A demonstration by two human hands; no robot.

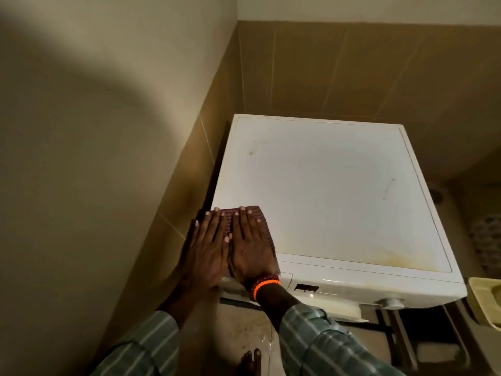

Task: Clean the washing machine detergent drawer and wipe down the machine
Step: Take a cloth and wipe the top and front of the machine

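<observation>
Machine top (339, 185): white and flat, wedged into a tiled corner, with faint scuffs and a yellowish stain along its front right edge.
Cloth (264, 226): dark, ribbed, lying flat at the front left corner of the top.
Floor (244, 329): pale tile, with wet streaks in front of the machine.

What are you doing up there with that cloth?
A person is wiping the top of a white washing machine. Both hands, the left hand and the right hand, lie flat side by side on a dark reddish cloth at the near left corner of the lid. Yellowish stains show near the front edge, and a few dark marks sit farther back, so there seems to be wiping left to do.
</observation>
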